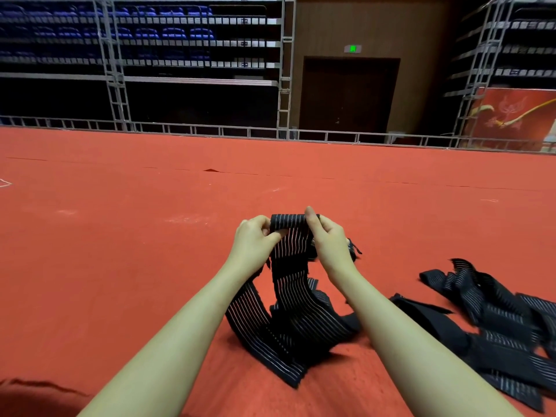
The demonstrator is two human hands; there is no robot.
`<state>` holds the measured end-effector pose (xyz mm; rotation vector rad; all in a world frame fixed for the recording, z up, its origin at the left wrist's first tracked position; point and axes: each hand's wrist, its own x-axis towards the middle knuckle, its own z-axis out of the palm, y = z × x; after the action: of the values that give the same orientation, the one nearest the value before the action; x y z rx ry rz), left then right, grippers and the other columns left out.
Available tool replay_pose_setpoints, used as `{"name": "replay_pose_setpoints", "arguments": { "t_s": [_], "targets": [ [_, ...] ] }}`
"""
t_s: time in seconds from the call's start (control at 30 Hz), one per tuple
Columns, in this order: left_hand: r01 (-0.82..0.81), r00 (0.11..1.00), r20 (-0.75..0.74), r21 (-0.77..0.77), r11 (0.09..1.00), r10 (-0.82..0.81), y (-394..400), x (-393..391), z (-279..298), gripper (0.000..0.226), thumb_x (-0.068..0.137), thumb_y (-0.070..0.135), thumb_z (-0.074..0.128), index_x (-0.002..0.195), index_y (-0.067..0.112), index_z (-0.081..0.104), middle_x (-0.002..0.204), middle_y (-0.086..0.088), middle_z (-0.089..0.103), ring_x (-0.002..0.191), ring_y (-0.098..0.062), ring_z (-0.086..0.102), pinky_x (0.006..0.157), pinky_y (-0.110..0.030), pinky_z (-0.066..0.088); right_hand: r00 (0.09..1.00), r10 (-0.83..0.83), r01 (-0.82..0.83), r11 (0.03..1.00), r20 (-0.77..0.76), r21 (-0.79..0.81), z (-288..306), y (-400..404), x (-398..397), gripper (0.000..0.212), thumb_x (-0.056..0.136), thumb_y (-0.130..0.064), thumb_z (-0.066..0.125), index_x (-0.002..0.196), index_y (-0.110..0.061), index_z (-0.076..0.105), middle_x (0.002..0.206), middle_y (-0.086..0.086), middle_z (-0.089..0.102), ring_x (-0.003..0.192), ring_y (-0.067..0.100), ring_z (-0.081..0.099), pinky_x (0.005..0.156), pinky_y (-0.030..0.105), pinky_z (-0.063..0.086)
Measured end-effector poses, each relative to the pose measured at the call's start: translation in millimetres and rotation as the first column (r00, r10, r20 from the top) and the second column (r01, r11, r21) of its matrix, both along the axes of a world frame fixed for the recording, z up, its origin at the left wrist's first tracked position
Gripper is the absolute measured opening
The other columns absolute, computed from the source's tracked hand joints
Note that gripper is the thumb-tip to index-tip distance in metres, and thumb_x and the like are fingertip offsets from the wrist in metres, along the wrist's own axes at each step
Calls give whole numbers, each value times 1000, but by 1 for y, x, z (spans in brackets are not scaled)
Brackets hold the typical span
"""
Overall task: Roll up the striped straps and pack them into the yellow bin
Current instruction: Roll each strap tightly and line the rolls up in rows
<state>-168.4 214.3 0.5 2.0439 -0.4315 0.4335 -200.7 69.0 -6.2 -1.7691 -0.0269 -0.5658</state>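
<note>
1. Both hands were at work on one striped strap (pixel 290 266): the left hand (pixel 254 240) pinched the left end of the small roll (pixel 288 221) forming at the top, and the right hand (pixel 329 240) pinched the right end, thumb up against the coil.
2. That strap was held up off the red carpet (pixel 120 236); its unrolled length hung down between the forearms and lay folded on the floor below.
3. A loose pile of more striped straps (pixel 487 320) lay on the carpet to the right, near the right forearm but apart from it.
4. The yellow bin was not in view.
5. Risks, as I judged them: the roll was only a few turns thick, so a slackened pinch could let it spring open; uneven pull from the two hands could make it wind crooked; the folded tail could twist or snag as it fed upward.
6. Count: two hands, one strap in hand, one roll begun. The pile held several straps, too tangled to count.
</note>
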Motion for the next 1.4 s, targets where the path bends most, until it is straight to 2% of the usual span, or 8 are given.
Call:
{"name": "replay_pose_setpoints", "arguments": {
  "t_s": [0.2,0.37,0.53,0.67,0.87,1.1,1.27,1.4],
  "targets": [
    [-12,1000,-3,76,997,12,6,4,1,5,82,12,63,78,9,60,56,3,45,56,-17,42,57,-35,36,988,149,-149,989,39,11,0,-6,-6,12,91,-23,63,81,-19,67,72,0,62,68,16,56,61,31,45],
    [-42,998,51,211,977,32,10,6,-1,9,77,5,52,81,10,58,68,-4,55,80,-30,50,68,-38,41,995,104,-100,977,11,-188,-9,-7,3,16,68,-49,66,80,-38,68,78,-15,67,80,15,64,84,43,50],
    [-117,982,175,310,943,65,9,8,-3,15,80,6,50,93,12,56,77,-10,51,85,-30,45,67,-35,33,994,108,-107,978,-2,-179,-8,1,6,30,74,-64,52,78,-39,69,76,-13,71,81,13,67,102,60,37],
    [-96,971,237,335,937,14,6,12,-6,6,84,8,51,89,9,55,76,-8,43,81,-31,45,65,-35,31,995,89,-70,950,50,-305,-6,9,4,7,72,-53,60,77,-55,65,89,-15,64,90,12,63,92,56,45],
    [-98,974,227,335,937,21,5,15,-10,4,83,10,53,87,10,55,79,-13,51,83,-34,49,66,-38,37,976,37,34,946,213,-323,-5,10,4,28,80,-22,67,69,-47,60,83,-21,60,89,6,60,92,56,40],
    [-162,980,162,289,944,119,9,25,-7,18,86,17,59,75,11,46,74,-13,56,76,-32,50,61,-33,28,952,58,88,889,301,-450,-8,23,6,5,91,-25,48,87,-25,47,74,-22,49,80,30,52,83,43,42],
    [-188,974,181,316,930,135,5,23,-6,15,88,18,56,79,8,49,76,-13,54,79,-34,50,61,-33,27,918,39,212,792,394,-572,-3,22,-1,4,91,-2,53,89,-5,53,70,-17,44,80,-12,37,79,38,34],
    [-233,968,177,359,904,179,5,26,-8,13,85,12,55,77,12,45,80,-14,55,83,-35,51,63,-33,29,859,10,381,656,513,-651,-2,20,-1,26,74,5,51,88,-15,42,80,7,51,72,13,28,67,41,37]
  ]
}}
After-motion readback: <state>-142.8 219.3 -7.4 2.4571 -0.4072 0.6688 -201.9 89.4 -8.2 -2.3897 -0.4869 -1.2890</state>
